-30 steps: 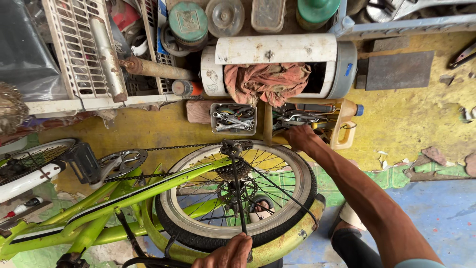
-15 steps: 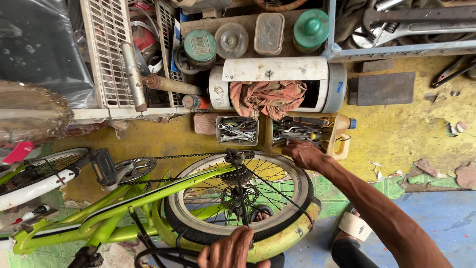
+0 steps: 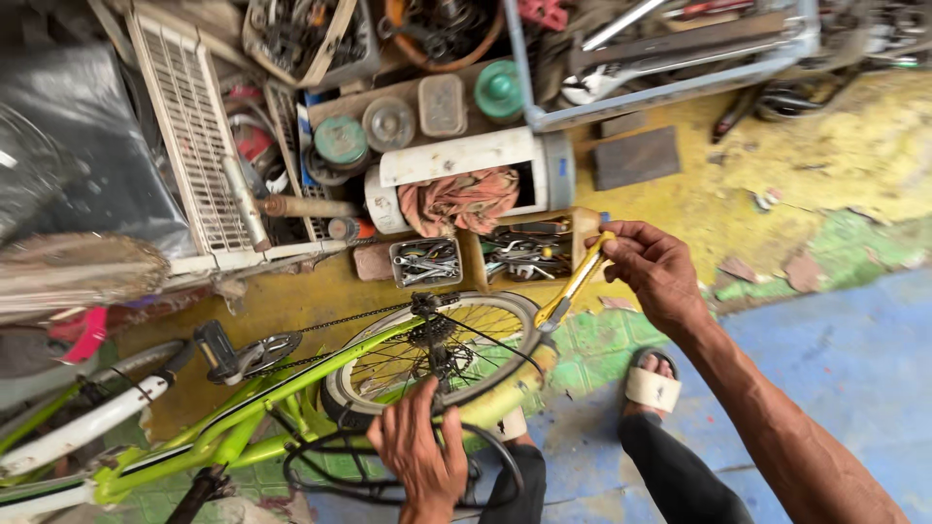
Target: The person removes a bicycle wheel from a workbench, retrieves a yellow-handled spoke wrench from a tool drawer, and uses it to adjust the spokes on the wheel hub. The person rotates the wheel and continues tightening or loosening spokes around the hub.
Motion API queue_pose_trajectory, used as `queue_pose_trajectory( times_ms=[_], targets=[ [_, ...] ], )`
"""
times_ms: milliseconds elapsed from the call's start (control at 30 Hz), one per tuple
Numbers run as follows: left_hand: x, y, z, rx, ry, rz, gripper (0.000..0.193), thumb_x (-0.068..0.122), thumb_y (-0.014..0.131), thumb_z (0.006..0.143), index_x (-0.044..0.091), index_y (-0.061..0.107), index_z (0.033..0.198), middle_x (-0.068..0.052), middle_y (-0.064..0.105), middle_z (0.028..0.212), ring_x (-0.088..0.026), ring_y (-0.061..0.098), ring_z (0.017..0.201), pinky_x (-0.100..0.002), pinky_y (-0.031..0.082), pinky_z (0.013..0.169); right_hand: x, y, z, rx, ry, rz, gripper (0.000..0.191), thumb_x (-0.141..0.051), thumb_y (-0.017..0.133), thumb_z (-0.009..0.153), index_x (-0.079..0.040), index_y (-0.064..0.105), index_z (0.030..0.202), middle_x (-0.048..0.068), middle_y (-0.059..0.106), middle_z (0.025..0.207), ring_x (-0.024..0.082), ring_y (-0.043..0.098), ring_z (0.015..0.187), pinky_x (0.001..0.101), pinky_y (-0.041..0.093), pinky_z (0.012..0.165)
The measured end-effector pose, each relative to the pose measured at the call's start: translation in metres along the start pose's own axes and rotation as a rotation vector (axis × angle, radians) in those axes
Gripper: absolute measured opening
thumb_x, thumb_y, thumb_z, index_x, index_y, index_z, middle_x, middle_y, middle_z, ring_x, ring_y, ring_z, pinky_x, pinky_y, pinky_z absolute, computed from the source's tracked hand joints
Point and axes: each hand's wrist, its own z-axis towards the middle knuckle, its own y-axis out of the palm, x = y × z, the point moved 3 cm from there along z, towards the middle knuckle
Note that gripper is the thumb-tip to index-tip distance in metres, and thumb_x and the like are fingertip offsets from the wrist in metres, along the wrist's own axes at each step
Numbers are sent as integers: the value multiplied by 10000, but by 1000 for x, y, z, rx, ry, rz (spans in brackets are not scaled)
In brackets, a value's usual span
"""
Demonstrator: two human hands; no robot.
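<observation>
Right hand (image 3: 655,267) closed around the upper end of a yellow-handled tool (image 3: 578,281), gripping it firmly. Tool's long axis slanting from upper right at the hand down to lower left, its lower tip lying at or just beside the rim of the rear wheel (image 3: 437,344); actual contact not discernible. Wheel thus lying down and to the left of the grip, in line with the tool's axis.

Left hand (image 3: 422,451) resting with fingers spread on the near side of the same wheel, pressing on the tyre just below the hub, not closed round anything visible. Left hand nearer the hub and sprocket; right hand nearer the far rim and the boxes.

Green bicycle frame (image 3: 243,417) lying on its side, chain (image 3: 349,318) running from sprocket to crank, black pedal (image 3: 216,351) just beyond.

Containers, directly above the wheel:
- Small grey tray (image 3: 425,262) holding loose metal spanners.
- Wooden box (image 3: 529,250) just beside it, holding mixed small tools; right hand hovering at its right end.
- White cylindrical housing (image 3: 466,165) lying on its side, a reddish rag (image 3: 461,199) stuffed in its opening.
- Metal-framed crate (image 3: 660,49) further up, holding large wrenches and bars.
- Several lidded round tins (image 3: 342,141) near the housing; contents hidden.

Sandalled foot (image 3: 652,383) planted below the right hand.
</observation>
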Motion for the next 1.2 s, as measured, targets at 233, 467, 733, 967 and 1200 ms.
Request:
queue_pose_trajectory(
  times_ms=[233, 467, 733, 967, 1200],
  targets=[
    [114, -110, -9, 110, 117, -121, 543, 394, 664, 937, 41, 552, 1334, -150, 625, 1326, -366, 568, 1256, -526, 318, 1079, -139, 25, -149, -26, -14, -82, 265, -121, 708, 964, 17, 660, 1184, 108, 788, 1060, 93, 678, 846, 253, 562, 699],
    [274, -227, -77, -637, -339, -1041, 382, 273, 600, 991, 9, 582, 1267, -73, 658, 1011, -127, 653, 798, -277, 570, 639, -254, 88, -297, -159, -45, -174, 338, -156, 729, 958, 24, 674, 1239, 100, 782, 1017, 102, 641, 780, 279, 551, 683],
    [337, -369, -159, -470, -392, -1161, 273, 262, 585, 1025, 32, 646, 1158, -17, 637, 789, -79, 532, 634, -246, 448, 559, -349, 166, -470, -534, 75, -163, 430, -156, 557, 1029, 10, 528, 1424, 94, 756, 1208, 135, 704, 1082, 308, 590, 910],
    [366, -459, -222, -164, -466, -1234, 300, 249, 606, 1014, 31, 650, 1216, 18, 551, 734, -64, 488, 633, -243, 414, 540, -397, 210, -561, -747, 106, -174, 394, -159, 541, 1055, 11, 544, 1410, 113, 728, 1261, 172, 672, 1052, 341, 576, 911],
    [355, -540, -286, 64, -388, -911, 322, 262, 595, 1025, 7, 646, 1214, -68, 741, 831, -139, 676, 697, -299, 546, 625, -392, 260, -635, -807, 239, -133, 360, -186, 551, 1043, -36, 596, 1367, 85, 725, 1242, 156, 667, 1160, 342, 528, 1036]
  ],
)
